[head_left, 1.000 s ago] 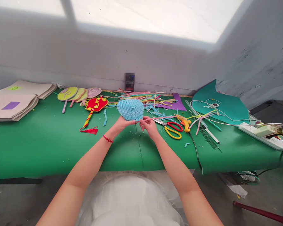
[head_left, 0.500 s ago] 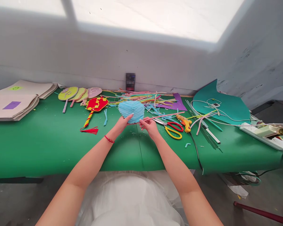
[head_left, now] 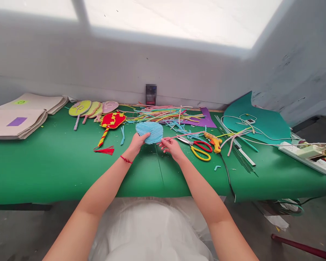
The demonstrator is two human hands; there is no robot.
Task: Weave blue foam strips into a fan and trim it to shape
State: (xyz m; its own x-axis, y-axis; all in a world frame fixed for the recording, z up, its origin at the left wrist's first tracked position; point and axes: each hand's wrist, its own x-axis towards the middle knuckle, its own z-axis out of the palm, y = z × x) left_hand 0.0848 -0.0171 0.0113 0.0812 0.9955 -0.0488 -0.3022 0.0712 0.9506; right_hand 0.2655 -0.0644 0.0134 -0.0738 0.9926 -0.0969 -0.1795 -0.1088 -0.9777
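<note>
A light blue fan panel (head_left: 150, 131), covered in ribbed rows of pipe cleaner, is held above the table. My left hand (head_left: 138, 142) grips its left lower edge, thumb on top. At its right lower edge, my right hand (head_left: 171, 148) pinches a pink pipe cleaner (head_left: 187, 135) that points off to the right. The pink piece's near end lies by the panel's edge; whether it touches is hard to tell. Right of my right hand lie scissors (head_left: 199, 151) with red and yellow handles and a yellow glue gun (head_left: 214, 140).
Behind the panel lies a heap of coloured pipe cleaners (head_left: 163, 113). To the left are a red fan (head_left: 112, 120) with a tassel, several pale round fans (head_left: 80, 108) and paper stacks (head_left: 5, 123). At right stand a teal sheet (head_left: 260, 123) and a power strip (head_left: 304, 154).
The blue panel has shifted slightly left and turned or tilted a little. My right hand still holds the pink pipe cleaner, whose far end has dropped slightly and moved left.
</note>
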